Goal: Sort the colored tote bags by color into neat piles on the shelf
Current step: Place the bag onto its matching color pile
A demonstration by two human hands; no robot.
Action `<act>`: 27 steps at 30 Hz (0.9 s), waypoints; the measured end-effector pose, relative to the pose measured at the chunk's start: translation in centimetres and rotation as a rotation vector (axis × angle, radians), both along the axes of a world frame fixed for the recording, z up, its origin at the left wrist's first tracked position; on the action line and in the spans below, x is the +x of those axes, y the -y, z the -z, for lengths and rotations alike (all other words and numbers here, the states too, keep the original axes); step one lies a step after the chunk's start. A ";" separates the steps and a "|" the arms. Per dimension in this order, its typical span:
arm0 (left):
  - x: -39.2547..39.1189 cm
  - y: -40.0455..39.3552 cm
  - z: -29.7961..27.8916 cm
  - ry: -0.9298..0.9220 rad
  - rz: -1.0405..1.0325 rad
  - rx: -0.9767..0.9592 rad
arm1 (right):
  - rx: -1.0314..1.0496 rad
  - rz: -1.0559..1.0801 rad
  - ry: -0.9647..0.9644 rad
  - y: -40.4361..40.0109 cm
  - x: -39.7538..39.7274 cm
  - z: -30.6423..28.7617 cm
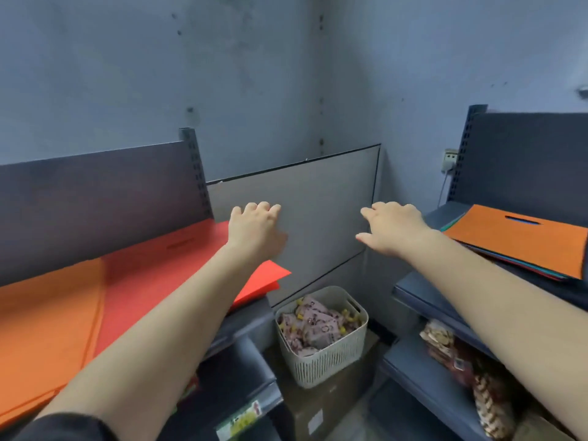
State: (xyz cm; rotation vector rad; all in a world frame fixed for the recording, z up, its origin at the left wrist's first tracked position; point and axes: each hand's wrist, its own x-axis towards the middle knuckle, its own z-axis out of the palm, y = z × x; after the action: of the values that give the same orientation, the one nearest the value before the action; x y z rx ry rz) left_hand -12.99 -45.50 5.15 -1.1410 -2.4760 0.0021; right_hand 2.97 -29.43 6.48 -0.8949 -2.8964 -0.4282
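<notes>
- Nearest on the left, a flat orange pile (47,319) of tote bags lies on the dark left shelf (245,323), matte felt-like fabric with soft square edges.
- Just right of it and touching, a red pile (152,268) lies on the same shelf, same flat matte cloth, with a sharp corner poking off the shelf's right end.
- Low in the middle, a pale plastic basket (321,361) with slotted ribbed walls and rounded corners sits on a brown cardboard box (318,415), stuffed with crinkly pinkish packets (313,326).
- Lower right, shiny patterned snack bags (461,367) sit on the grey lower right shelves (423,380).
- On the right upper shelf (423,291) there's a mixed stack (521,240), orange tote on top with a slot handle cut in it, thin teal and red edges peeking out underneath.
- Left hand (254,230) hovers over the far right end of the red pile, fingers curled loosely, holding nothing.
- Right hand (394,230) reaches toward the mixed stack's left edge, fingers spread and relaxed, also gripping nothing.
- Farther back, a smooth grey panel (302,218) leans on the scuffed blue-grey wall (254,74), between perforated metal shelf posts (195,167).
</notes>
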 end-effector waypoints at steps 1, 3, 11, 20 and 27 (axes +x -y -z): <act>0.7 -2.2 0.1 0.004 0.023 -0.003 | 0.006 0.026 0.005 -1.8 1.1 0.0; 2.1 -6.4 0.4 0.010 0.072 -0.012 | 0.007 0.075 0.015 -5.4 3.4 0.3; 9.2 -21.9 2.7 0.058 0.311 0.002 | -0.018 0.254 0.031 -17.2 13.1 2.7; 13.9 -34.8 6.5 0.184 0.568 -0.121 | -0.135 0.484 0.051 -24.4 19.9 6.8; 14.2 -42.1 9.3 0.327 0.707 -0.203 | -0.365 0.713 -0.095 -28.2 20.8 9.7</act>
State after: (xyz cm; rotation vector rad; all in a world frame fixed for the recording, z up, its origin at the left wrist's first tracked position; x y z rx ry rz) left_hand 1.21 -3.39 -4.14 -2.1973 -2.2173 -0.1495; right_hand 23.80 -1.26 -3.22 -1.9420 -2.5169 0.1247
